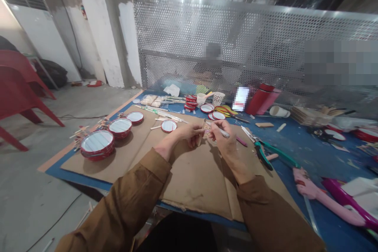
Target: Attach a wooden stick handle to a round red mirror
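Note:
Over the cardboard sheet (189,189), my left hand (191,134) is closed on a narrow wooden stick (204,122), held roughly upright. My right hand (230,145) pinches a slim whitish pen (223,132) close beside it, its tip near the stick. Small pale bits lie between the hands, too small to name. A red-rimmed round lid (169,126) rests on a flat stick just left of my left hand. Past my right hand lie a purple pen (241,141) and teal-handled pliers (262,155).
Red-rimmed stacks (97,145) with sticks jutting out line the left side. Paper cups (218,98), a phone (240,99) and a red bottle (260,99) stand at the back, before a perforated metal panel (183,39). A pink-and-purple glue gun (348,208) lies at right.

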`<control>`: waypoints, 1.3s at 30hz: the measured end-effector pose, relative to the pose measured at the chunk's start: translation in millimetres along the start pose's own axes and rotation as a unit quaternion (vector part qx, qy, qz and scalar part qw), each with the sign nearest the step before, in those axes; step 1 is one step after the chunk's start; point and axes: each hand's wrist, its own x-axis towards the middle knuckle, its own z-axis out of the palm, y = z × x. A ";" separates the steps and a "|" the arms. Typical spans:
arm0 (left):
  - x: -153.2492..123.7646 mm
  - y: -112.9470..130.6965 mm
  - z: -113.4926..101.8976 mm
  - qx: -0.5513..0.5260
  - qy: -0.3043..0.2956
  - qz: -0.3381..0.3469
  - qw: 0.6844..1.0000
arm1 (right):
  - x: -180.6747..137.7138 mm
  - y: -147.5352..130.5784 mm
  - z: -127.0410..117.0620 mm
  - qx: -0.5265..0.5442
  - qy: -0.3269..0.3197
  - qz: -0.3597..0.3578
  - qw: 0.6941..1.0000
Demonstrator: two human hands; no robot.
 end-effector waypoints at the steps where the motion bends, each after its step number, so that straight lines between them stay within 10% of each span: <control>1: 0.7 -0.5 -0.3 0.001 -0.002 -0.002 1.000 | -0.1 0.0 0.0 0.000 -0.001 -0.003 1.000; 39: 0.6 -0.3 -1.4 -0.005 -0.010 0.004 1.000 | -1.5 1.9 0.0 -0.009 -0.025 -0.011 1.000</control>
